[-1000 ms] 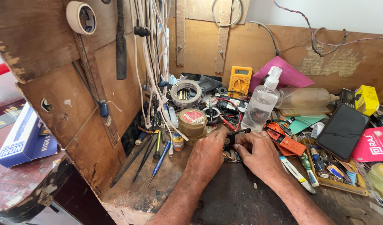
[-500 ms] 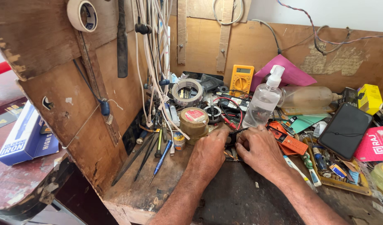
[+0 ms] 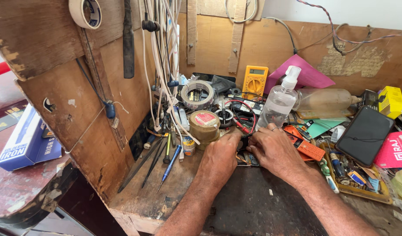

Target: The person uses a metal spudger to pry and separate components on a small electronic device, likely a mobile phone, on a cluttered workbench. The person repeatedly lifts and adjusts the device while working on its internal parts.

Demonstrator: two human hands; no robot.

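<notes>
A small dark flat electronic part lies on the dark worn wooden tabletop, pinched between both hands. The left hand curls over its near edge, and the right hand grips it from the other side. The work looks midway: the part is covered and its state cannot be told. Just behind the part stand a clear plastic spray bottle and a yellow multimeter. A black tablet lies to its right, screwdrivers to its left. Plywood walls enclose the cluttered bench.
</notes>
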